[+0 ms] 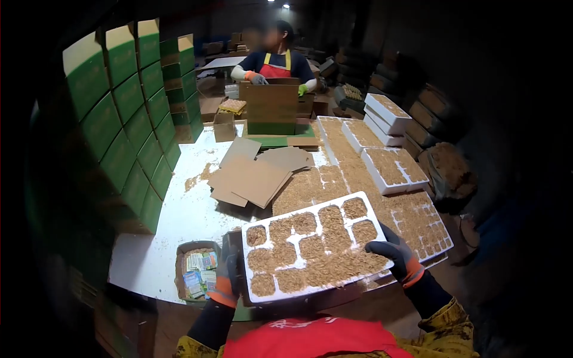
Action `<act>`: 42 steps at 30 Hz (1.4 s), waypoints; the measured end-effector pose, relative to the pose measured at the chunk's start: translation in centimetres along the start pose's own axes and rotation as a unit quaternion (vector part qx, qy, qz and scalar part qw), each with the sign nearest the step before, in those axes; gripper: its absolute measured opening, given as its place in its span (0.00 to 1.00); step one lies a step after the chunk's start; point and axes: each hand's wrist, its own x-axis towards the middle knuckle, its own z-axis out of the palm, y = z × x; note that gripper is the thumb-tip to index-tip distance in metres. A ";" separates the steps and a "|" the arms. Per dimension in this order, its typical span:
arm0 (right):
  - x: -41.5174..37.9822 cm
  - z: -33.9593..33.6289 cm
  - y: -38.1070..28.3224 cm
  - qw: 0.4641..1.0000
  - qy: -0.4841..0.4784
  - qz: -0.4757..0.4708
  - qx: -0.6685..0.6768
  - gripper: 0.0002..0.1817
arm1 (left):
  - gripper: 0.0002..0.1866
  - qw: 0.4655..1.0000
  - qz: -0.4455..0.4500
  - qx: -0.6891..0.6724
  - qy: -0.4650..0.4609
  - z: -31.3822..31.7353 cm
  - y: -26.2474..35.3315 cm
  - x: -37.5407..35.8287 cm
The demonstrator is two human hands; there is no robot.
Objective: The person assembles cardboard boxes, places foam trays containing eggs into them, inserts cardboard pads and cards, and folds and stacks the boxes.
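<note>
"How does the white tray (296, 239) look?"
"Tilted, at five o'clock, its rounded compartments heaped with tan husks spilling over the dividers."
"And the hands?"
"The right hand (394, 253) closes round its right edge, thumb on top; the left hand (228, 271) clasps the left edge, fingers partly hidden."
"Farther out?"
"Cardboard sheets (250, 180), nine; green cartons (116, 119), ten; a co-worker (277, 62), twelve."

Green boxes (118, 95), white tray (298, 237) (tan-filled), red apron (316, 340), brown cardboard sheets (250, 179).
</note>
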 end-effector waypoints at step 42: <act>4.4 -12.4 39.9 0.743 0.559 -0.042 0.366 0.47 | 0.22 0.988 -0.150 -0.034 0.001 -0.1 -1.9 1.5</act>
